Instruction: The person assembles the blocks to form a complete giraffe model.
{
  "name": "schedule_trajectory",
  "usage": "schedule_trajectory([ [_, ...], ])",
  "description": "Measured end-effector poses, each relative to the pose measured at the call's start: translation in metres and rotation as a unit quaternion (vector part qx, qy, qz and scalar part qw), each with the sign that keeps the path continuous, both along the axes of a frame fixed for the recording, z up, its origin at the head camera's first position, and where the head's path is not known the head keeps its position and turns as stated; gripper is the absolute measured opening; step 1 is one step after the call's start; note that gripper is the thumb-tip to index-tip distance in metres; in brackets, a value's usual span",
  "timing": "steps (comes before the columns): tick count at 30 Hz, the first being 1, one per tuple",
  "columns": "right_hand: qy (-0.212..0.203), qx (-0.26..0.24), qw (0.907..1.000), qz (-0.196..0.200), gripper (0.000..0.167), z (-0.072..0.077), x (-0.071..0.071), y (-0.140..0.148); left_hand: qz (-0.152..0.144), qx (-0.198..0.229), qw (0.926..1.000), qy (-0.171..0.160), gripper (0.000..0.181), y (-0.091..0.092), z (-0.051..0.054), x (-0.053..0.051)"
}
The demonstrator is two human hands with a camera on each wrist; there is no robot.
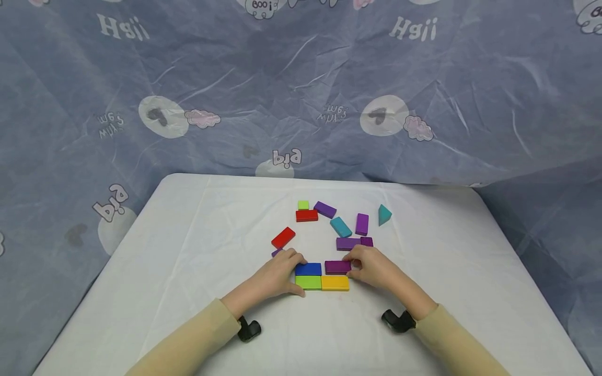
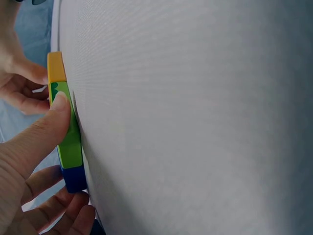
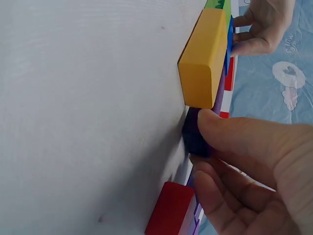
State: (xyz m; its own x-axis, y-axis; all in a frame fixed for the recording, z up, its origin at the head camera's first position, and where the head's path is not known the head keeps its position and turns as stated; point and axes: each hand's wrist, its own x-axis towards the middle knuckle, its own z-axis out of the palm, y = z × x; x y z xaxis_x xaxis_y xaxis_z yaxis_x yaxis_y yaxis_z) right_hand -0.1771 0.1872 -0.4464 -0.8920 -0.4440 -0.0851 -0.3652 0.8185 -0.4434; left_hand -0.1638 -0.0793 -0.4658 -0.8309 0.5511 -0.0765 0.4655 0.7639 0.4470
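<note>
My left hand (image 1: 277,271) spans a blue block (image 1: 308,269) and a light green block (image 1: 308,282), which lie edge to edge. Its thumb presses the green block's near side; the fingers are at the blue block's far side. Right of the green block, touching it end to end, is a yellow block (image 1: 335,283). My right hand (image 1: 373,265) pinches the right end of a purple block (image 1: 337,267) between thumb and fingers. That purple block lies just behind the yellow one, with a narrow gap between it and the blue block.
Behind my hands lie two red blocks (image 1: 307,215), a small green block (image 1: 303,205), several purple blocks (image 1: 325,209), a teal block (image 1: 340,227) and a teal triangular block (image 1: 384,214). A purple block (image 1: 277,252) is partly hidden by my left hand. All lie on the white table (image 1: 211,219).
</note>
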Motion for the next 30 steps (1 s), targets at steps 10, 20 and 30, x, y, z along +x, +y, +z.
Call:
schedule_trajectory([
  [10, -0.019, -0.015, 0.9996, 0.017, 0.059, 0.001, 0.019, -0.004, 0.001, 0.003, 1.0, 0.0, 0.062, 0.0, -0.001, 0.0],
  [20, 0.015, -0.012, 0.9991, 0.037, 0.065, -0.009, 0.027, -0.007, 0.003, 0.004, 1.0, -0.003, 0.062, 0.0, -0.001, 0.0],
  [30, 0.017, -0.014, 0.999, 0.038, 0.06, -0.01, 0.025, -0.007, 0.002, 0.007, 0.9999, -0.013, 0.062, 0.0, 0.0, 0.0],
])
